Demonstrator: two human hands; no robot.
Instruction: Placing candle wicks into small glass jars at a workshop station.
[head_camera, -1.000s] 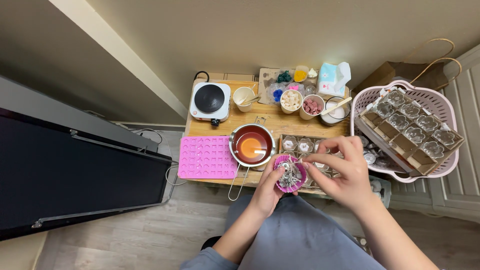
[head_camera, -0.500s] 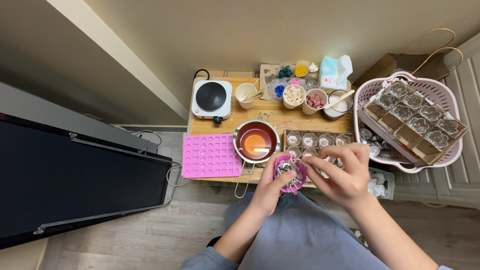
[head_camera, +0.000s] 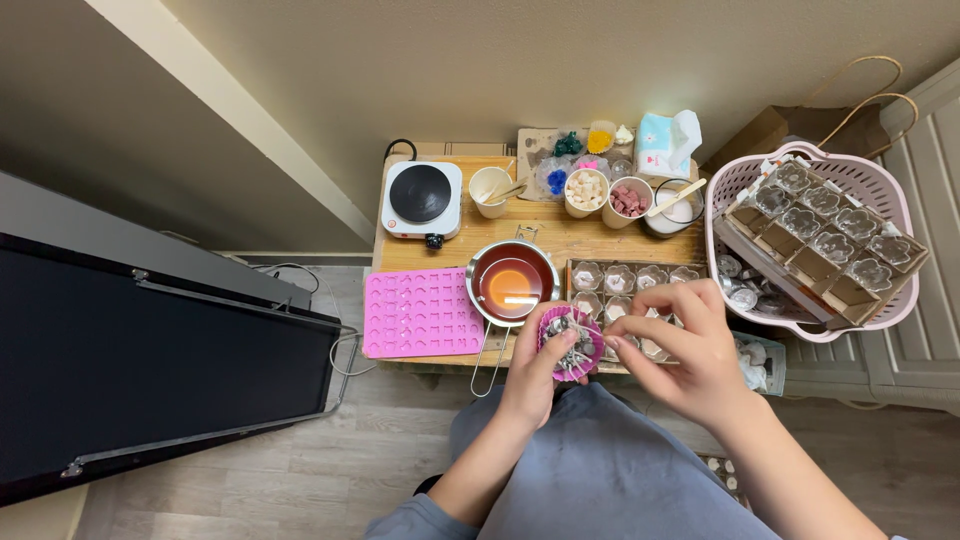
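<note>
Right hand (head_camera: 675, 345) dropped slightly — pink cup (head_camera: 571, 343) brims with metal-tabbed wicks.

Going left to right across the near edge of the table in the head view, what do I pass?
Pink silicone mould mat → steel saucepan of orange liquid → pink pleated paper cup of wick tabs held in the left hand → right hand → pink plastic basket holding a cardboard tray of clear glass cups.
</note>
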